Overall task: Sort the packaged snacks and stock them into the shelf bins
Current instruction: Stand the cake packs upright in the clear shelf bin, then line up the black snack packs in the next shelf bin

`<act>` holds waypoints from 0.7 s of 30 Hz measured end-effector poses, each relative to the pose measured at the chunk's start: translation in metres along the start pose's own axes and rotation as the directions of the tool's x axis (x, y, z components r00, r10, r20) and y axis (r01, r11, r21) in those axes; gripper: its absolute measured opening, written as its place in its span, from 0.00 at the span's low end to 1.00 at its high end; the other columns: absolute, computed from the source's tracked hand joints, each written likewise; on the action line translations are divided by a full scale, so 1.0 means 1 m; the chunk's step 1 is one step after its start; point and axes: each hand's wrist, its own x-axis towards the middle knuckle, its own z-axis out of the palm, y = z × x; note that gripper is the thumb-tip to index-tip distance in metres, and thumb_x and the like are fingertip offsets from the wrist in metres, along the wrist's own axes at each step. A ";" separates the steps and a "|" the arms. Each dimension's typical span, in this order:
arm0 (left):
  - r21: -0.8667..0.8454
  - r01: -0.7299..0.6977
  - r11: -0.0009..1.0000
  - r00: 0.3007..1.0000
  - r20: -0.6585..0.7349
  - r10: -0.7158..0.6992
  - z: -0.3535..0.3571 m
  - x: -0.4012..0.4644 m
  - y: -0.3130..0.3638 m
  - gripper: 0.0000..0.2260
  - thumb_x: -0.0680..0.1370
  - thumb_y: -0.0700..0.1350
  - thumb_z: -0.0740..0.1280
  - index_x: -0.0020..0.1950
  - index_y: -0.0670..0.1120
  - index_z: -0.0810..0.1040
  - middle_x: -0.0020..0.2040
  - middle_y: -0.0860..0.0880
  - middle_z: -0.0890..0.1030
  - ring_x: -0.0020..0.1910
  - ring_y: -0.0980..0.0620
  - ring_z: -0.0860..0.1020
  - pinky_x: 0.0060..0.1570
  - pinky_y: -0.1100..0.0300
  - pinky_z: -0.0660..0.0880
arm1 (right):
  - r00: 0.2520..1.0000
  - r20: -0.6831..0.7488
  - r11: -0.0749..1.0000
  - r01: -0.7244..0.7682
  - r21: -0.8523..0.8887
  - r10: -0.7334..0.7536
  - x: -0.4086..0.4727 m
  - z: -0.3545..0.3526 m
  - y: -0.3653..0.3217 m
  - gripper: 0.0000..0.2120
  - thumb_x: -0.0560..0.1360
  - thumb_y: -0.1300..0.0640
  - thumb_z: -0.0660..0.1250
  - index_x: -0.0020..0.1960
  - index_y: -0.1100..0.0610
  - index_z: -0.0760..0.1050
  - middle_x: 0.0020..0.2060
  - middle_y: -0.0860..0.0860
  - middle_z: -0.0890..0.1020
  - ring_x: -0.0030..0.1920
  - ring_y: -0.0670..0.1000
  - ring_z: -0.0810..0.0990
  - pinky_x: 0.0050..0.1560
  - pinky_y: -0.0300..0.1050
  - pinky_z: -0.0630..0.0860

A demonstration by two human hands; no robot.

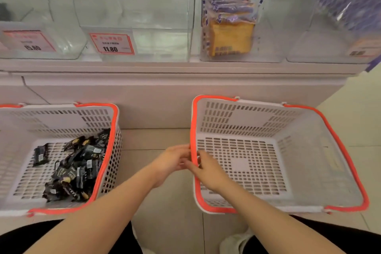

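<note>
Item: dark snack packets (70,163), lower left of frame, in the left basket (114,130). We hold the empty right basket (305,121): left hand (171,161) and right hand (206,168) pinch its orange handle (193,130). Risk: tugging may tip it.

From my remote seat I look down on a pale tiled floor (162,202) with thin grout lines running away from me. Ahead stands a white shelving unit; its plain base panel (156,101) meets the floor, with a seam on the left side. Above it a white shelf ledge (144,67) crosses the view. Two red-bordered price tags (112,44) sit on the left, reading 15.80 and 11.80. The light is soft, even and cool, throwing faint shadows. At right the floor (358,113) looks cream.
</note>
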 end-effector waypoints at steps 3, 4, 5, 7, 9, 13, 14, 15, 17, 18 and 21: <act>0.040 -0.010 0.999 0.997 0.072 0.007 0.028 0.009 0.007 0.13 0.80 0.43 0.57 0.59 0.51 0.78 0.52 0.54 0.81 0.52 0.58 0.77 0.54 0.62 0.72 | 0.984 -0.162 0.996 -0.081 -0.021 0.077 -0.005 -0.014 0.016 0.12 0.76 0.53 0.62 0.55 0.59 0.74 0.51 0.56 0.78 0.51 0.54 0.77 0.52 0.48 0.74; 0.088 -0.013 0.996 0.998 0.069 0.007 0.034 0.013 0.009 0.13 0.80 0.44 0.57 0.61 0.51 0.76 0.55 0.54 0.79 0.56 0.58 0.75 0.56 0.62 0.70 | 0.972 -0.200 0.989 -0.134 -0.062 0.120 -0.008 -0.019 0.025 0.12 0.77 0.54 0.61 0.55 0.60 0.74 0.51 0.57 0.77 0.50 0.55 0.77 0.51 0.49 0.75; 0.134 -0.013 0.991 0.999 0.053 0.006 0.038 0.018 0.011 0.12 0.81 0.45 0.57 0.62 0.50 0.75 0.58 0.54 0.78 0.58 0.57 0.74 0.58 0.61 0.69 | 0.959 -0.234 0.977 -0.190 -0.101 0.162 -0.013 -0.023 0.036 0.12 0.77 0.54 0.60 0.56 0.60 0.73 0.51 0.57 0.77 0.50 0.56 0.77 0.50 0.49 0.75; 0.200 -0.009 0.980 1.000 0.028 0.003 0.045 0.026 0.012 0.09 0.80 0.46 0.59 0.59 0.51 0.74 0.58 0.51 0.77 0.56 0.55 0.74 0.57 0.61 0.70 | 0.925 -0.287 0.938 -0.305 -0.164 0.251 -0.023 -0.033 0.058 0.13 0.78 0.53 0.60 0.58 0.59 0.72 0.54 0.55 0.76 0.52 0.56 0.77 0.49 0.46 0.73; 0.293 -0.019 0.956 1.000 0.026 0.011 0.048 0.033 0.011 0.08 0.79 0.46 0.61 0.57 0.51 0.74 0.56 0.50 0.78 0.52 0.55 0.75 0.51 0.62 0.72 | 0.881 -0.336 0.889 -0.413 -0.197 0.335 -0.031 -0.046 0.077 0.13 0.78 0.53 0.61 0.58 0.59 0.71 0.56 0.55 0.76 0.55 0.57 0.77 0.49 0.47 0.72; 0.434 -0.048 0.900 0.997 0.070 0.019 0.056 0.043 0.003 0.10 0.79 0.44 0.61 0.59 0.48 0.74 0.51 0.52 0.78 0.46 0.57 0.76 0.43 0.66 0.71 | 0.777 -0.441 0.787 -0.578 -0.215 0.450 -0.038 -0.083 0.111 0.11 0.78 0.61 0.57 0.59 0.61 0.71 0.57 0.58 0.75 0.57 0.60 0.76 0.53 0.51 0.72; 0.467 -0.048 0.883 0.997 0.079 0.012 0.059 0.043 -0.001 0.09 0.79 0.44 0.61 0.59 0.48 0.74 0.51 0.52 0.78 0.46 0.57 0.76 0.43 0.66 0.71 | 0.761 -0.452 0.775 -0.597 -0.205 0.466 -0.040 -0.091 0.118 0.12 0.78 0.62 0.57 0.60 0.61 0.71 0.57 0.59 0.74 0.57 0.60 0.76 0.53 0.51 0.72; 0.502 -0.046 0.864 0.997 0.082 0.005 0.062 0.043 -0.005 0.09 0.79 0.44 0.62 0.58 0.48 0.75 0.52 0.51 0.78 0.47 0.56 0.77 0.45 0.65 0.71 | 0.748 -0.458 0.767 -0.612 -0.193 0.481 -0.041 -0.097 0.123 0.12 0.78 0.62 0.56 0.60 0.61 0.71 0.58 0.59 0.74 0.56 0.61 0.76 0.54 0.52 0.72; 0.571 -0.047 0.820 0.997 0.073 0.006 0.063 0.043 -0.012 0.09 0.79 0.45 0.62 0.58 0.48 0.76 0.52 0.49 0.79 0.50 0.54 0.78 0.47 0.63 0.72 | 0.719 -0.475 0.744 -0.644 -0.178 0.508 -0.041 -0.104 0.126 0.13 0.78 0.62 0.57 0.61 0.61 0.71 0.59 0.59 0.72 0.57 0.61 0.76 0.55 0.52 0.72; 0.596 -0.049 0.801 0.998 0.060 0.016 0.062 0.043 -0.014 0.09 0.79 0.45 0.62 0.57 0.47 0.76 0.52 0.48 0.79 0.50 0.53 0.78 0.46 0.63 0.71 | 0.709 -0.500 0.728 -0.654 -0.204 0.497 -0.039 -0.106 0.122 0.14 0.78 0.61 0.57 0.62 0.62 0.71 0.60 0.58 0.72 0.58 0.60 0.75 0.56 0.51 0.71; 0.694 -0.054 0.718 0.997 0.002 0.073 0.046 0.044 -0.016 0.10 0.79 0.44 0.60 0.59 0.46 0.76 0.51 0.49 0.79 0.49 0.53 0.76 0.43 0.65 0.68 | 0.770 -0.562 0.766 -0.547 -0.338 0.302 -0.023 -0.101 0.090 0.18 0.78 0.57 0.58 0.66 0.61 0.66 0.65 0.58 0.69 0.63 0.59 0.70 0.63 0.51 0.66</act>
